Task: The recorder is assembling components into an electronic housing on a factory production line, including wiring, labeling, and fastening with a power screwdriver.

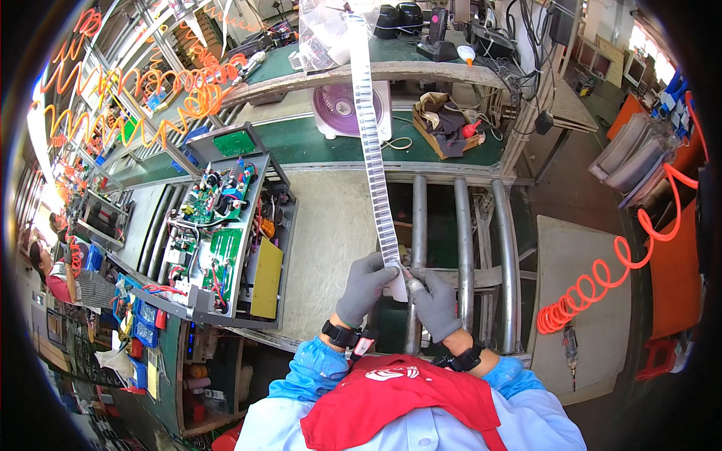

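A long white strip of printed labels (371,150) runs from the far bench down to my hands. My left hand (365,289), in a grey glove, is closed on its near end, thumb and fingers pinching the paper. A short white tail of the strip (399,289) shows below the fingertips. Close beside it, my right hand (436,306), gloved in grey too, is closed around a slim, pen-like tool (411,280) whose tip points at the strip. The fingers partly cover this tool, so its exact kind is unclear.
An open metal chassis with green circuit boards (226,248) stands to the left. Metal rollers (464,248) lie right of the pale board (323,218). Beyond are a purple fan (338,109) and a wooden box (444,139). An orange coiled hose (594,289) hangs at right.
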Demonstrator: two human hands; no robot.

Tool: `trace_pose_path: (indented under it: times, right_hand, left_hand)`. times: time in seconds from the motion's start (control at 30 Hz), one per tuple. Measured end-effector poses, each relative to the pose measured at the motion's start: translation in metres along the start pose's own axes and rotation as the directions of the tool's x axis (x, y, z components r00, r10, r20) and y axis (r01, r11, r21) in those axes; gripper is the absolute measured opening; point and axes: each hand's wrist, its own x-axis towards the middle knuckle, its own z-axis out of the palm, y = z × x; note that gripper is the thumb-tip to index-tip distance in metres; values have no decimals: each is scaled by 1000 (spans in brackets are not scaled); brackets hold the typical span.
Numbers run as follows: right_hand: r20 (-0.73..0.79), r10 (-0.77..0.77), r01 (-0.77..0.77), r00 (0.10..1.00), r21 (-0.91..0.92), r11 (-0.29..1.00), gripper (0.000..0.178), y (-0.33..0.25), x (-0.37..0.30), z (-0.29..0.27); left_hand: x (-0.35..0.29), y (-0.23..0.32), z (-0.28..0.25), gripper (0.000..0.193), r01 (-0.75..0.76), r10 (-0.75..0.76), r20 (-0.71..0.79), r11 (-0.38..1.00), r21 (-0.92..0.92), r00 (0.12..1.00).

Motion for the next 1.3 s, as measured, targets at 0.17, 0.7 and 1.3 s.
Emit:
trace_pose_path:
  times: [0.17,0.7,1.3]
  right_hand:
    - [56,111,-111,992,-17,994,21,-2,2,-8]
    - [-478,575,-369,664,459,808,15,104,173,-193]
    - [-537,227,-344,812,-126,930,16,148,231,-228]
  left_hand:
    - [3,-7,-4,26,-2,5,-47,999,52,999]
    - [-51,-103,-83,48,267,-236,-130,772,577,963]
    - [-103,-120,-97,44,288,-162,-261,770,569,952]
